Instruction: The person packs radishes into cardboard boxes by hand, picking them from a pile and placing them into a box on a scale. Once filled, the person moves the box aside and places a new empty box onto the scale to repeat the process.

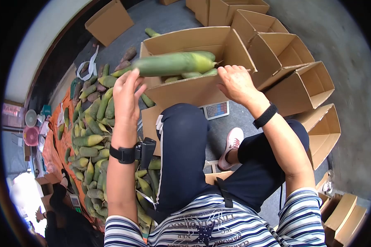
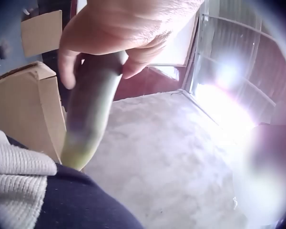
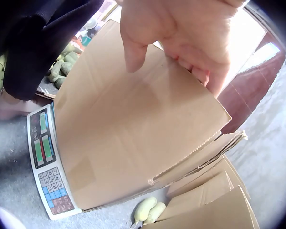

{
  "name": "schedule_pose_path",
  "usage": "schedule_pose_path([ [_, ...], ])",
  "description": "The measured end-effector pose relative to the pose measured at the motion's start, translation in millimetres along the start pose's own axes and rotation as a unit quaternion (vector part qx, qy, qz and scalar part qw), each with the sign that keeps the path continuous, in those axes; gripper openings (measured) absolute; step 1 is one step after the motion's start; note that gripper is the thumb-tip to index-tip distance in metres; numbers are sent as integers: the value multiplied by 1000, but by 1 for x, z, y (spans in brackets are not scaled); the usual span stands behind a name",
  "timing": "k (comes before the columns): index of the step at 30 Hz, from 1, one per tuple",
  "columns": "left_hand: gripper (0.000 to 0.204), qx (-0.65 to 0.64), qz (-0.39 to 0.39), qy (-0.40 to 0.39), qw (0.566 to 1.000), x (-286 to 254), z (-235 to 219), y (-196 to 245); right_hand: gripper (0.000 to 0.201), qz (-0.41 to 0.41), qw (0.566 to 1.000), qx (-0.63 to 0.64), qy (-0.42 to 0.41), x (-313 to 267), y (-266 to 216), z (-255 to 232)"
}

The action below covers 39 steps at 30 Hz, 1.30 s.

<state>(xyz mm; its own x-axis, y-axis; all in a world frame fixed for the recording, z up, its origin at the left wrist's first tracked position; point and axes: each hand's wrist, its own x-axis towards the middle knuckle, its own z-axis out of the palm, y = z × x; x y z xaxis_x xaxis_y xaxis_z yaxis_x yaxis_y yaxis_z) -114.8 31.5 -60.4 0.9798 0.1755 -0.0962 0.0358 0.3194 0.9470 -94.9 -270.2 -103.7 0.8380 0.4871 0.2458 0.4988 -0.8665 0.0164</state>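
A long green radish (image 1: 169,64), yellowish at one tip, lies level over the mouth of an open cardboard box (image 1: 181,94). My left hand (image 1: 127,96) grips its darker end, thumb and fingers on either side in the left wrist view, where the radish (image 2: 93,102) points downward. Inside the box are more green radishes (image 1: 190,75), partly hidden by the held one. At the near right corner my right hand (image 1: 238,84) holds the box's top edge. The right wrist view has its fingers hooked over the rim and the thumb on the box's outer wall (image 3: 128,119).
A digital scale (image 1: 216,110) sits on the floor against the box. To the left, a large heap of radishes (image 1: 95,154) covers an orange sheet (image 1: 55,142). Open cardboard boxes (image 1: 282,49) line the right side. Another person (image 1: 62,218) is at the lower left.
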Motion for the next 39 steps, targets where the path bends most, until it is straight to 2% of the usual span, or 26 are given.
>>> schedule_pose_path([
  [2, 36, 110, 58, 109, 986, -8, -6, -18, 33, 3, 1000, 10, 8, -2, 0, 2],
  [5, 31, 183, 22, 46, 982, -50, -14, -23, 34, -13, 999, 11, 46, -2, 3, 8],
  [7, 26, 247, 10, -43, 968, -77, -18, -25, 34, -1, 1000, 6, 28, 0, 1, 8],
  [8, 24, 310, 4, -75, 948, -91, -18, -19, 34, 7, 1000, 3, 16, 0, -1, 7],
  [11, 41, 375, 49, -80, 922, -121, -1, -4, 34, 11, 1000, 11, 12, -1, -1, 9],
  [12, 41, 374, 48, -85, 922, -126, 0, -4, 35, 15, 1000, 9, 13, -2, -2, 7],
  [14, 59, 499, 133, -98, 850, -134, 1, -2, 35, 18, 1000, 6, 11, 0, -1, 10],
  [15, 59, 500, 135, -103, 849, -136, 4, -2, 35, 18, 1000, 6, 10, 0, 0, 11],
  [17, 70, 575, 199, -102, 787, -141, 10, 0, 35, 20, 1000, 4, 18, -2, -1, 12],
  [19, 72, 564, 194, -112, 795, -140, 4, 4, 35, 23, 1000, 9, -7, -2, -2, 9],
  [23, 71, 567, 192, -93, 796, -144, -7, 7, 39, 30, 999, 17, 0, -3, -1, -12],
  [25, 70, 562, 185, -81, 802, -147, -13, 10, 46, 25, 993, 63, 93, -3, 2, -41],
  [26, 70, 562, 186, -79, 802, -148, -16, 12, 51, 36, 989, 98, 101, -7, 4, -61],
  [28, 68, 553, 175, -66, 812, -151, -23, 14, 44, 52, 975, 136, 167, -23, 5, -97],
  [30, 67, 557, 164, -61, 812, -153, -28, 18, 34, 32, 952, 193, 237, -49, 2, -132],
  [33, 62, 579, 172, -54, 795, -152, -32, 26, 14, 69, 924, 297, 232, -97, -11, -170],
  [35, 59, 631, 153, -73, 757, -151, -27, 41, 9, 105, 921, 306, 216, -130, -18, -176],
  [37, 58, 631, 216, -109, 737, -149, -11, 56, 8, 152, 916, 319, 191, -161, -23, -174],
  [39, 57, 534, 173, -127, 818, -151, 22, 75, 10, 233, 887, 363, 166, -191, -31, -167],
])
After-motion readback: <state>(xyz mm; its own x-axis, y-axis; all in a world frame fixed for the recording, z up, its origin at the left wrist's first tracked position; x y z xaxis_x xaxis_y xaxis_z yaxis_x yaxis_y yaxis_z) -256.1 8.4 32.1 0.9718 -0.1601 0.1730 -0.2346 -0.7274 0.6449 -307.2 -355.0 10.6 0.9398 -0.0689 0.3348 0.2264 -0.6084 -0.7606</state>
